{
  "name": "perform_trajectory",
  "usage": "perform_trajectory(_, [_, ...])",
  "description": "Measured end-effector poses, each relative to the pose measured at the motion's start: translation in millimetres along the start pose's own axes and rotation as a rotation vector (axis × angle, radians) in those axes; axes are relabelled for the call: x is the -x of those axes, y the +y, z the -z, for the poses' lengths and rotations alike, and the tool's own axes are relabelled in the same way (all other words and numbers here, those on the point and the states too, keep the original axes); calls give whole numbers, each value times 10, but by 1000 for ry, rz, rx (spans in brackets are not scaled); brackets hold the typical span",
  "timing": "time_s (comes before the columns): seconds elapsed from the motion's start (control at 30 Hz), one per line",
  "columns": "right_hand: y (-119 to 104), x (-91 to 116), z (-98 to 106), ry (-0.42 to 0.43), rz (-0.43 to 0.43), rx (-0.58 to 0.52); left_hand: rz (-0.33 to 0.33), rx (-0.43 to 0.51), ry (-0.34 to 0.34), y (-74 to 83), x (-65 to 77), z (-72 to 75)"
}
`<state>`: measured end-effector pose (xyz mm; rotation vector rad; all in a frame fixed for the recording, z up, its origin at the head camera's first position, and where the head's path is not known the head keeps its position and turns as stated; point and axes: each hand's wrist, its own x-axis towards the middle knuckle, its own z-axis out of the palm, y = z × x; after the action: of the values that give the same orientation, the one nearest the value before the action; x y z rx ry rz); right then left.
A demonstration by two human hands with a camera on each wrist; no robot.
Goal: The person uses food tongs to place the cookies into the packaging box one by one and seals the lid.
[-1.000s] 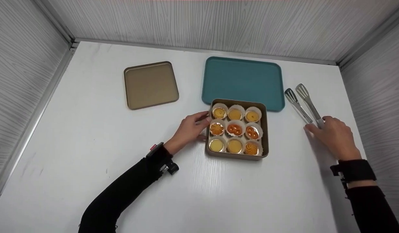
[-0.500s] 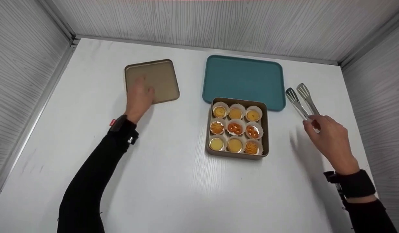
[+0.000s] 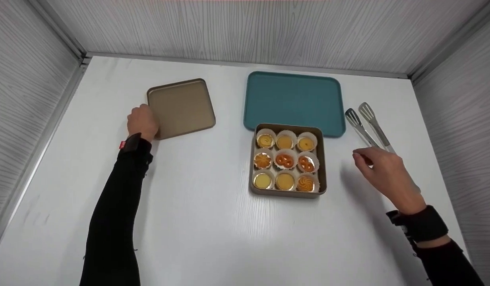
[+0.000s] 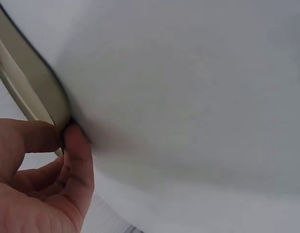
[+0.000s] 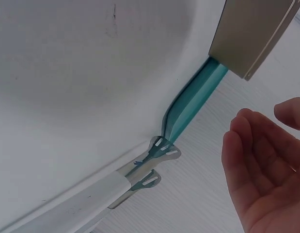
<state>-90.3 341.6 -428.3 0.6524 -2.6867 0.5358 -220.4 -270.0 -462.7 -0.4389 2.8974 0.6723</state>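
A gold square lid (image 3: 183, 106) lies flat at the back left of the white table. My left hand (image 3: 142, 120) is at its left edge, and in the left wrist view thumb and forefinger pinch the rim of the lid (image 4: 40, 82). An open gold box (image 3: 286, 194) at the centre holds several small tarts in paper cups. Metal tongs (image 3: 366, 123) lie to the box's right. My right hand (image 3: 366, 159) hovers just in front of them, palm open and holding nothing, as the right wrist view shows with the tongs (image 5: 140, 177) flat on the table.
A teal tray (image 3: 292, 95) lies behind the box, its edge touching the box's back. Grey panelled walls enclose the table on the left, back and right. Bare white tabletop (image 3: 213, 230) stretches in front of the box.
My left hand left the box's left side, crossed over the gold lid and now pinches the lid's left edge. My right hand lifted off the tongs' handle and drew slightly left.
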Motion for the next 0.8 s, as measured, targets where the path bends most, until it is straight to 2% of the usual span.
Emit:
perform_trajectory(0.1, [2, -11, -3, -9, -2, -20, 19, 69, -38, -5, 32, 85])
perform_trajectory(0.17, [6, -17, -2, -10, -6, -41, 40, 199, -80, -2, 60, 156])
perform_trajectory(0.27, [3, -22, 9, -10, -17, -63, 100, 513, -185, 11, 91, 246])
perform_trajectory(0.37, [-6, -34, 23, -7, -33, -78, 194, 905, -290, 79, 100, 321])
perform_trajectory(0.43, [-20, -48, 29, 4, -45, -93, 224, 1114, -321, 158, 113, 346])
perform_trajectory(0.5, [-33, -71, 30, 23, -53, -116, 212, 1253, -328, 261, 139, 336])
perform_trajectory(0.57, [-54, -107, 24, 43, -61, -150, 161, 1305, -318, 384, 184, 296])
perform_trajectory(0.67, [-112, -178, 1, 54, -108, -234, 56, 1311, -296, 613, 294, 212])
perform_trajectory(0.8, [-240, -300, -22, 10, -251, -419, -104, 1324, -301, 979, 513, 126])
